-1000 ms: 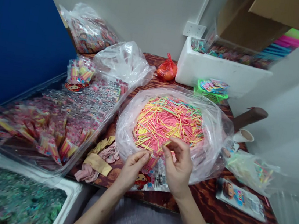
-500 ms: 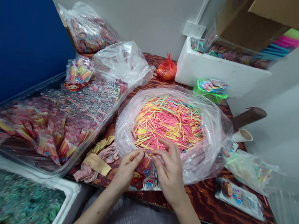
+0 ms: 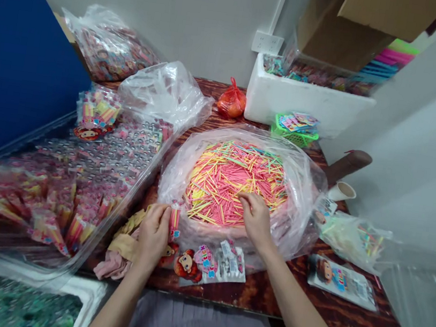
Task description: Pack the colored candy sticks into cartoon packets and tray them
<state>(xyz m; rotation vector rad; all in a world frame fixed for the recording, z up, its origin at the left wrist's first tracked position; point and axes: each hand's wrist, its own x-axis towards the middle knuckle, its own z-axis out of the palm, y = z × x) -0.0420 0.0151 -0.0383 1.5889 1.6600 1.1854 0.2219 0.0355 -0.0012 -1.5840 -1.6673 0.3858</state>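
My left hand (image 3: 154,232) is closed on a small printed packet (image 3: 174,222) with pink and yellow sticks showing in it, beside the near left rim of the big plastic bag (image 3: 175,179). Over the pile of pink, yellow and green sticks (image 3: 235,179) in that bag is my right hand (image 3: 255,217), its fingers pinched together at the pile's surface; what they hold, if anything, is too small to make out. Flat printed packets (image 3: 210,262) with a red-haired cartoon figure lie at the table's front edge between my forearms.
At the left, a clear tray (image 3: 132,195) holds many filled packets. Cloth scraps (image 3: 123,247) lie beside it. Behind the bag are a green basket (image 3: 297,137), a red bag of fruit (image 3: 231,100) and a white foam box (image 3: 303,100). A paper cup (image 3: 343,191) stands right.
My hands have moved apart. The left went left with the packet; the right let go of it and is over the sticks. The flat packets are now uncovered, and the view has shifted slightly.
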